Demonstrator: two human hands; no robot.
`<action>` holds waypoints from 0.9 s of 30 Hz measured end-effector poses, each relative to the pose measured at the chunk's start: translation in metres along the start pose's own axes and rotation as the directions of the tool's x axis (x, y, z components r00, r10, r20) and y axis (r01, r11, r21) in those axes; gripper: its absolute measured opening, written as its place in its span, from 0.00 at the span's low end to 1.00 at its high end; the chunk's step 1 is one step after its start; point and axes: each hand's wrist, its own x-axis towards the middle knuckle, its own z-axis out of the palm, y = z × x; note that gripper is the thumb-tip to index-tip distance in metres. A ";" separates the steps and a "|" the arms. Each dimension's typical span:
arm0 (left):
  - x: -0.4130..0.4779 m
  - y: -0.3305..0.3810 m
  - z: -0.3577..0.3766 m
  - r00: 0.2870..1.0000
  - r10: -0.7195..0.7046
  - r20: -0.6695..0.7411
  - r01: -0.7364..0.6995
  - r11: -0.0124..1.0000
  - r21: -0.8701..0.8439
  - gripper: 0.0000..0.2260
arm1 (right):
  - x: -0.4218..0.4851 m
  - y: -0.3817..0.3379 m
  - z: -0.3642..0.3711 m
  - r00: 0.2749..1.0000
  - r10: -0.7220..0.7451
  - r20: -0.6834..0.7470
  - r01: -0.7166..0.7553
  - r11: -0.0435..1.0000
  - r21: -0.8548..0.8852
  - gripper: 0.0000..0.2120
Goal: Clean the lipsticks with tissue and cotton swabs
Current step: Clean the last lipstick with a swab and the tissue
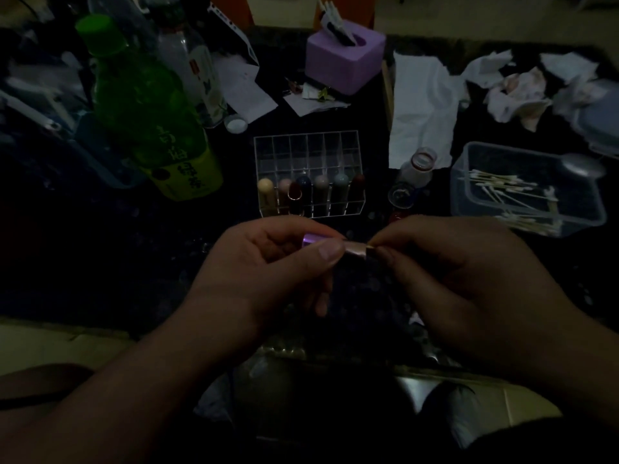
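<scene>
— Where's our lipstick (335, 244)?
— Over the table. Our left hand (268, 262) pinches its purple end, our right hand (452, 269) the other.
— Progress?
— Others stand in the rack (308, 142). Stained tissues (516, 92) suggest we're well along, though this one looks unfinished.

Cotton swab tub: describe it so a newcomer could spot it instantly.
Start at the clear acrylic lipstick organizer in the middle and look right. There, in front of the crumpled tissues, sits a clear plastic tub. It alone holds loose white-tipped cotton swabs.
</scene>
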 end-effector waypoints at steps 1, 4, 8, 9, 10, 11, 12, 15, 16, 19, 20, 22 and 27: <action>0.000 0.000 0.000 1.000 0.007 0.004 -0.007 1.000 -0.001 0.07 | 0.002 0.000 -0.002 0.999 0.030 0.035 -0.030 0.999 -0.021 0.06; 0.000 0.001 -0.003 1.000 0.012 0.012 -0.012 1.000 -0.024 0.04 | 0.003 0.006 -0.004 0.997 0.028 0.067 -0.025 0.999 -0.039 0.06; 0.000 0.000 -0.002 1.000 0.015 0.022 -0.014 1.000 -0.023 0.05 | 0.003 0.007 -0.006 0.991 -0.017 0.134 0.022 0.999 -0.035 0.06; 0.000 -0.001 -0.002 1.000 0.006 0.015 -0.006 1.000 -0.016 0.05 | 0.003 0.008 -0.006 0.990 -0.033 0.136 0.035 0.999 -0.015 0.06; 0.000 -0.002 -0.002 1.000 0.000 0.014 0.001 1.000 -0.005 0.05 | 0.003 0.008 -0.007 0.990 -0.050 0.130 0.050 0.999 0.006 0.06; 0.001 -0.002 -0.002 1.000 -0.001 0.018 0.001 1.000 0.010 0.04 | 0.002 0.007 -0.007 0.991 -0.065 0.117 0.063 0.998 0.018 0.06; 0.001 -0.002 -0.001 1.000 -0.002 0.020 0.001 1.000 0.019 0.04 | 0.002 0.008 -0.007 0.992 -0.074 0.103 0.071 0.997 0.026 0.06; 0.002 -0.001 0.000 1.000 -0.019 0.014 0.018 1.000 0.021 0.04 | 0.002 0.008 -0.005 0.997 -0.062 0.050 0.062 0.998 0.015 0.05; 0.002 -0.001 0.001 1.000 -0.023 0.013 0.023 0.999 0.024 0.05 | 0.002 0.008 -0.005 0.998 -0.049 0.029 0.049 0.999 0.009 0.05; 0.003 -0.001 0.002 1.000 -0.014 0.013 0.014 1.000 0.014 0.05 | 0.001 0.010 -0.003 1.000 0.008 -0.015 -0.008 1.000 0.008 0.05; 0.003 -0.001 0.001 1.000 -0.008 0.013 0.008 1.000 0.006 0.05 | 0.001 0.010 -0.003 0.999 0.029 -0.015 -0.028 0.999 0.018 0.05; 0.003 -0.001 -0.001 1.000 0.008 0.016 -0.008 1.000 -0.022 0.06 | 0.000 0.011 -0.004 0.998 0.056 0.002 -0.056 0.998 0.035 0.05; 0.002 -0.003 0.001 1.000 0.029 -0.001 -0.029 0.997 -0.070 0.10 | 0.001 0.010 -0.010 0.994 0.012 0.108 -0.014 1.000 0.025 0.06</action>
